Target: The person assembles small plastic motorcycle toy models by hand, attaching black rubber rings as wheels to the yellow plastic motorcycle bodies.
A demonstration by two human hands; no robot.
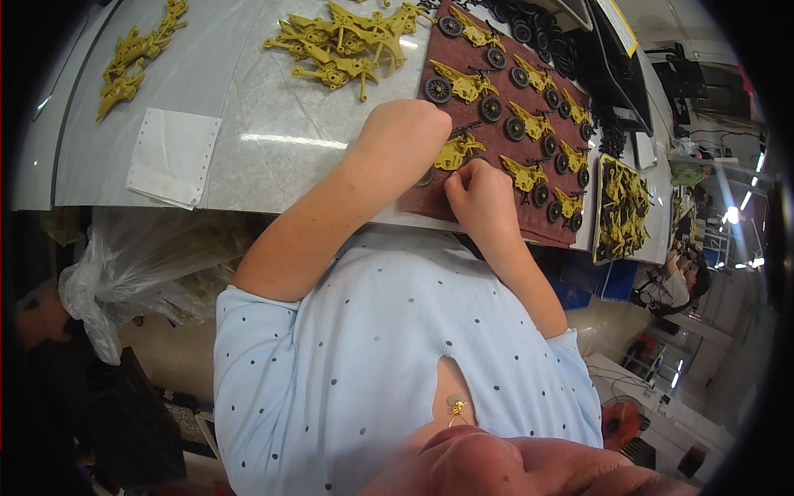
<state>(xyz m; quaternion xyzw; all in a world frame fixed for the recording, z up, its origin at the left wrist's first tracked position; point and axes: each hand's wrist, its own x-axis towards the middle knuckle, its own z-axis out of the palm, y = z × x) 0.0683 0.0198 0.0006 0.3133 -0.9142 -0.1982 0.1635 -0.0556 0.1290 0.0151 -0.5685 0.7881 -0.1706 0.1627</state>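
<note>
On a dark red cloth point(413, 201) lies a yellow toy motorcycle point(457, 152) with dark wheels, between my two hands. My left hand point(408, 132) is closed in a loose fist beside its upper left end; what its fingers hold, if anything, is hidden. Thumb and fingers of my right hand point(486, 195) are pinched together at the toy's near side, by its right wheel, which they partly cover. Around it on the cloth lie several more yellow toy motorcycles point(533, 124) with black wheels and handlebars.
A pile of yellow motorcycle body parts point(343, 50) lies at the far middle, with another strand of yellow parts point(132, 62) at left. White paper point(174, 155) sits near the table edge. At right stands a tray of yellow toys point(622, 211); black wheels point(542, 33) lie beyond the cloth.
</note>
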